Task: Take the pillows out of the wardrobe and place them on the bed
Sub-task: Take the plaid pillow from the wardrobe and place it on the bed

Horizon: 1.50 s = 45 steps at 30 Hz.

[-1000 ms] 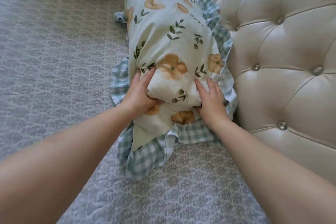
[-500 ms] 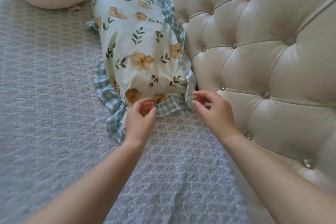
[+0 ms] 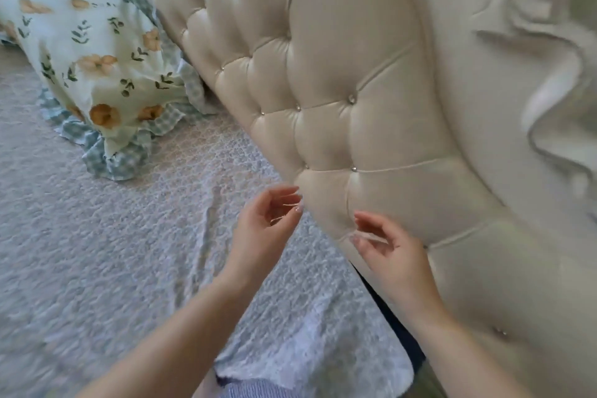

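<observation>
A floral pillow (image 3: 93, 52) with orange flowers and a blue checked frill lies on the bed (image 3: 97, 252) at the upper left, its right side against the headboard. My left hand (image 3: 268, 220) hovers over the bedspread well below and right of the pillow, fingers loosely curled and apart, holding nothing. My right hand (image 3: 384, 242) floats beside it in front of the headboard, also empty with fingers apart. Neither hand touches the pillow.
The cream tufted headboard (image 3: 355, 74) with small studs fills the right half of the view. The grey patterned bedspread shows a crease near the middle, and its corner (image 3: 323, 349) hangs over a dark gap beside the headboard. A carved cream frame (image 3: 549, 58) runs along the far right.
Both hands let go of the floral pillow and drew back toward me. The view swung right, so the pillow now sits at the upper left.
</observation>
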Each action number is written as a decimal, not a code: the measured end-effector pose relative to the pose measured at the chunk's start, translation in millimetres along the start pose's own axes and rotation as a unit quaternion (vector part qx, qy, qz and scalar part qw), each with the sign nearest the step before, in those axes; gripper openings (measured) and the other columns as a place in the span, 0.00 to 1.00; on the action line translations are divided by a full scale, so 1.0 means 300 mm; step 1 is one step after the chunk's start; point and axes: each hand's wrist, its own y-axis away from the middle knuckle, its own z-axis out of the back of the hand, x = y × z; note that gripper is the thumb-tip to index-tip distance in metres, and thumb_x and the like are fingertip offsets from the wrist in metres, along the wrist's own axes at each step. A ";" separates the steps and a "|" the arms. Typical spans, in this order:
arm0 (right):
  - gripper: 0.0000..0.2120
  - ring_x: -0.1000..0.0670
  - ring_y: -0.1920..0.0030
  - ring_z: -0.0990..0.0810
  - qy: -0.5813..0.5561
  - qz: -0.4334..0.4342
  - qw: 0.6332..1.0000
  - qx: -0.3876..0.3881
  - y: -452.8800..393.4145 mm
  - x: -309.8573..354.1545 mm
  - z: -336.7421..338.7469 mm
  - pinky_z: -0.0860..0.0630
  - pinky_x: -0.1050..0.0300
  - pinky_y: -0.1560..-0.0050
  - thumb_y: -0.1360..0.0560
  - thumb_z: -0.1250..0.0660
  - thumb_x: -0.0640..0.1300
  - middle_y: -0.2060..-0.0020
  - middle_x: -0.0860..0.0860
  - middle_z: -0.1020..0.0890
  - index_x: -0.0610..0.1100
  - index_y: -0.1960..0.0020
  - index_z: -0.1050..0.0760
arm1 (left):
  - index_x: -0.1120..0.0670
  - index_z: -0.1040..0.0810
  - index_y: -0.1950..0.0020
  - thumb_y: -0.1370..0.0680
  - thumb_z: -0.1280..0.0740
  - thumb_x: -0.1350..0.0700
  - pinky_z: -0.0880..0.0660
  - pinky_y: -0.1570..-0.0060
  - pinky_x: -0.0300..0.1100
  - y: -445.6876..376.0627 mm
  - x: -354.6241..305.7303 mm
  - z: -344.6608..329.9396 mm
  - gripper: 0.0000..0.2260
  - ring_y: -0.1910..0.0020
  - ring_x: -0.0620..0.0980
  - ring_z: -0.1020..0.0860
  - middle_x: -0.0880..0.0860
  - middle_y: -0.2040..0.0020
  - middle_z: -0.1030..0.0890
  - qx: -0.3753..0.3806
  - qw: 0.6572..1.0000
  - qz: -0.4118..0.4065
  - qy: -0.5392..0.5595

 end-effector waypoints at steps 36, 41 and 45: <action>0.14 0.62 0.47 0.21 -0.171 -0.219 0.788 -0.549 1.652 -0.407 1.222 0.27 0.71 0.49 0.28 0.29 0.42 0.50 0.58 0.18 0.57 0.46 0.22 | 0.48 0.20 0.48 0.25 0.29 0.62 0.25 0.57 0.30 1.321 0.196 -1.520 0.10 0.56 0.38 0.19 0.46 0.55 0.16 0.547 0.808 0.050 -0.215; 0.16 0.61 0.47 0.21 -0.180 -0.255 0.673 -0.671 1.775 -0.383 1.143 0.26 0.69 0.49 0.28 0.29 0.38 0.48 0.56 0.18 0.58 0.49 0.23 | 0.47 0.19 0.49 0.25 0.29 0.61 0.25 0.58 0.28 1.406 0.255 -1.619 0.10 0.57 0.36 0.19 0.45 0.56 0.15 0.683 0.678 0.069 -0.264; 0.16 0.62 0.49 0.20 -0.183 -0.304 0.568 -0.743 1.871 -0.337 1.003 0.26 0.70 0.51 0.29 0.29 0.37 0.49 0.55 0.18 0.55 0.48 0.22 | 0.47 0.19 0.47 0.24 0.30 0.60 0.26 0.59 0.27 1.510 0.285 -1.664 0.10 0.54 0.38 0.19 0.46 0.51 0.16 0.771 0.563 0.082 -0.285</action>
